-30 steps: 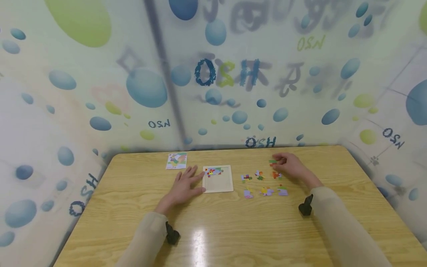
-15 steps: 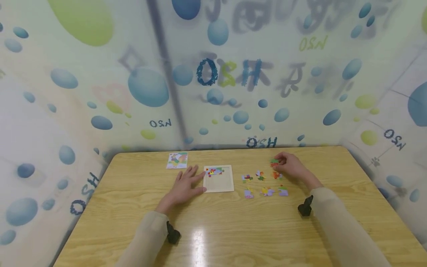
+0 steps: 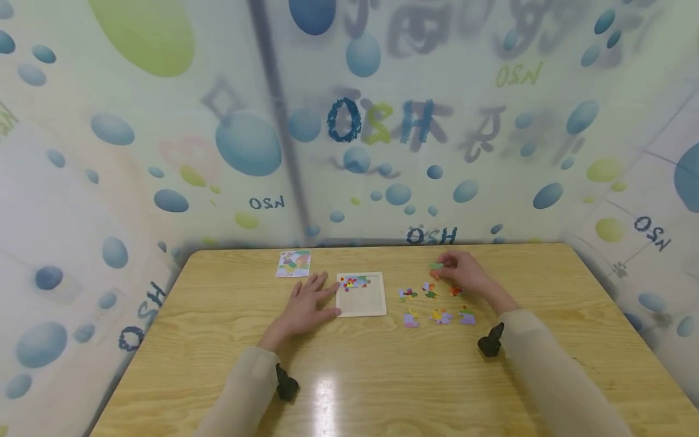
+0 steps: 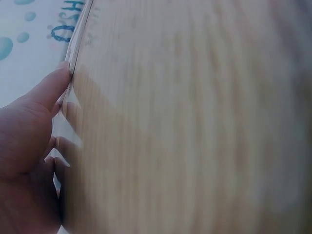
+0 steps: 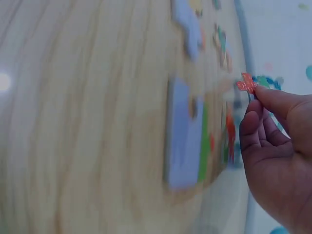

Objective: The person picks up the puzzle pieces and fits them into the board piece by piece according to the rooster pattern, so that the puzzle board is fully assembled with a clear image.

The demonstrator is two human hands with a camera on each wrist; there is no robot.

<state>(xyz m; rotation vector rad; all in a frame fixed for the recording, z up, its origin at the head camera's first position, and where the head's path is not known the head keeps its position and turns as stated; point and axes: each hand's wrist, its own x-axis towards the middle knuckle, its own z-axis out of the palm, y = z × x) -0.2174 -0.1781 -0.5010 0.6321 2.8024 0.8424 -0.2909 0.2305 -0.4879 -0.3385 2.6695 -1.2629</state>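
A square, light wooden puzzle tray (image 3: 360, 314) lies near the middle of the table, with a few joined pieces (image 3: 355, 282) along its upper left. My left hand (image 3: 306, 308) rests flat on the table with fingers spread, thumb and fingertips touching the tray's left edge. My right hand (image 3: 464, 271) pinches a red and green puzzle piece (image 5: 247, 84) between thumb and fingers, raised off the table in the right wrist view. Below it several loose puzzle pieces (image 3: 439, 316) lie in two rows. One of them, a purple and green piece (image 5: 183, 139), shows close up there.
A picture card (image 3: 293, 264) lies at the back left of the table, beyond my left hand. The wooden table (image 3: 371, 376) ends against a wall (image 3: 371, 182) printed with blue and green spots. Black devices (image 3: 490, 341) sit on both wrists.
My right hand has lifted the red and green puzzle piece and moved it slightly left, toward the tray. The left hand stays at the tray's edge. The head view has shifted a little.
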